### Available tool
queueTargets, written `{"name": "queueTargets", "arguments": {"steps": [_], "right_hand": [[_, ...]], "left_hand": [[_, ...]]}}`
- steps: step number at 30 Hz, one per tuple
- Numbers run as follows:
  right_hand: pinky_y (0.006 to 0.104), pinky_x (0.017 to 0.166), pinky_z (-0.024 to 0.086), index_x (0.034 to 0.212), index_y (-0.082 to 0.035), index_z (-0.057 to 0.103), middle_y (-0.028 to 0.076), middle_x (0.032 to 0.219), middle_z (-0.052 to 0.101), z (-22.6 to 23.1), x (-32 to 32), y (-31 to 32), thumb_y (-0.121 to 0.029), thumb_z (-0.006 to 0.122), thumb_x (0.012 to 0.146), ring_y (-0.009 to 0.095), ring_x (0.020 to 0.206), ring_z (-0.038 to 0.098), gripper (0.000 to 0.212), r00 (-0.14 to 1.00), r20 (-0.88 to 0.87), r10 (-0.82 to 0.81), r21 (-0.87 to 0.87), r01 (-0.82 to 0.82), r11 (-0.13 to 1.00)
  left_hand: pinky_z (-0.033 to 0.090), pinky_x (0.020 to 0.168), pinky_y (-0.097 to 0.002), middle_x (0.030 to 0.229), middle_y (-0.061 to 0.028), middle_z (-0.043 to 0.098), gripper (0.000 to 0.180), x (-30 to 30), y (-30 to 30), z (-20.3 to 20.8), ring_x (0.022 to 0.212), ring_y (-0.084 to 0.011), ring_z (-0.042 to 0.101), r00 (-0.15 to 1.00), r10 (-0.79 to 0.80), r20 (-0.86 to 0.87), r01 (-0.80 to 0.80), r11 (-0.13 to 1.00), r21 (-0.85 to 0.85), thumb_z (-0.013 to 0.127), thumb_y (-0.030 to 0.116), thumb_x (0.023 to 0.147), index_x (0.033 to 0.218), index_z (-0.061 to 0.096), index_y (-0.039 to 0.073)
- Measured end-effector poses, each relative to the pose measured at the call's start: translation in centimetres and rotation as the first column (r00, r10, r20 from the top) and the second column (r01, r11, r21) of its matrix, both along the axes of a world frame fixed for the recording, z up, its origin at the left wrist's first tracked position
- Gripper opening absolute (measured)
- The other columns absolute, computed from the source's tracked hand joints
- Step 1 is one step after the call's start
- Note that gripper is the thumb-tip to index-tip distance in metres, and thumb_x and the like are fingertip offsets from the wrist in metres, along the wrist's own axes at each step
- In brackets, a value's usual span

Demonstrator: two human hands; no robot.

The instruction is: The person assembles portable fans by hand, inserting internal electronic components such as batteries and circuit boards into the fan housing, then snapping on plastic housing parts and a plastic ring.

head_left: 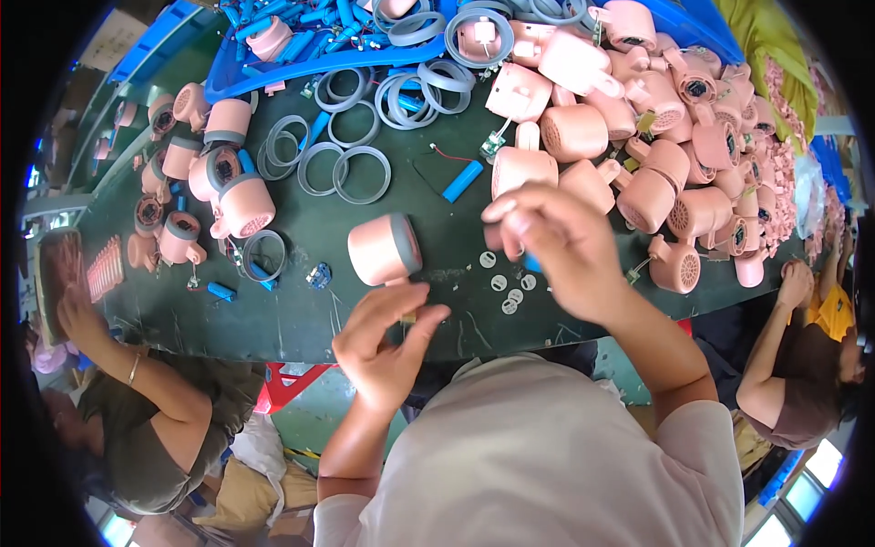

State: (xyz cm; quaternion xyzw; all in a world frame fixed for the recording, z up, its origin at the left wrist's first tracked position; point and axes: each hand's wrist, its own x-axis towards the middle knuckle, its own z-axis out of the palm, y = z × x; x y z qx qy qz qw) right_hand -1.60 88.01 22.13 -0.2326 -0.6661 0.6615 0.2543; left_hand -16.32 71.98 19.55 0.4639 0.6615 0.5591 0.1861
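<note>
A pink cup-shaped housing with a grey ring round its right end lies on the dark green table in front of me. My left hand is just below it, thumb and fingers apart, fingertips at its short handle. A small brownish piece shows between thumb and fingers; whether they touch it I cannot tell. My right hand hovers to the right with curled, motion-smeared fingers, beside several small white discs. A bit of blue shows beneath it. Farther off lies a blue cylindrical battery with thin wires.
Pink housings are heaped at the right. Grey rings lie at centre left, before a blue tray of batteries. More housings with grey rings stand left, near a small round circuit board. Other people's arms flank me.
</note>
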Motion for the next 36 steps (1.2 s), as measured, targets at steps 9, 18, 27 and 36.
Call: {"name": "queueTargets", "arguments": {"steps": [9, 18, 27, 36], "right_hand": [[0.0264, 0.05, 0.04, 0.1, -0.005, 0.068, 0.006, 0.074, 0.058, -2.2, -1.9, -3.2, 0.002, 0.069, 0.076, 0.014, 0.059, 0.053, 0.025, 0.99, -0.074, -0.122, 0.465, 0.143, 0.874], [0.0317, 0.052, 0.041, 0.091, -0.002, 0.063, 0.007, 0.074, 0.057, -2.3, -3.1, -2.4, 0.004, 0.066, 0.076, 0.022, 0.062, 0.054, 0.017, 0.995, -0.091, -0.027, 0.557, 0.074, 0.827], [0.0342, 0.054, 0.046, 0.093, -0.002, 0.06, 0.009, 0.077, 0.057, -2.2, -4.1, -4.7, 0.0, 0.063, 0.079, 0.027, 0.065, 0.058, 0.015, 0.987, -0.047, -0.152, 0.517, 0.154, 0.842], [0.0315, 0.056, 0.044, 0.096, -0.002, 0.063, 0.01, 0.077, 0.055, -2.6, -6.1, -3.5, 0.005, 0.058, 0.081, 0.025, 0.066, 0.056, 0.017, 0.989, -0.142, -0.034, 0.36, 0.084, 0.929]], "left_hand": [[0.055, 0.082, -0.0308, 0.102, -0.0129, 0.06, 0.026, 0.1, 1.8, -0.8, 0.095, -0.0207, 0.063, 0.88, -0.035, 0.473, -0.008, 0.996, 0.088, 0.062, -0.011, 0.082, 0.107, 0.062, -0.007], [0.05, 0.075, -0.0235, 0.099, -0.0101, 0.06, 0.021, -0.7, 2.4, -0.1, 0.085, -0.0146, 0.059, 0.939, -0.084, 0.335, 0.07, 0.996, 0.053, 0.061, -0.008, 0.085, 0.105, 0.066, -0.004], [0.05, 0.078, -0.0255, 0.097, -0.0079, 0.06, 0.024, -0.9, 2.2, -0.2, 0.088, -0.0151, 0.06, 0.975, -0.039, 0.221, 0.035, 0.999, 0.024, 0.062, -0.005, 0.085, 0.107, 0.068, 0.002], [0.046, 0.07, -0.0222, 0.086, -0.0049, 0.059, 0.023, -3.3, 2.0, -0.8, 0.076, -0.0107, 0.053, 0.964, -0.058, 0.258, 0.036, 0.995, 0.088, 0.064, -0.003, 0.084, 0.106, 0.068, 0.002]]}}
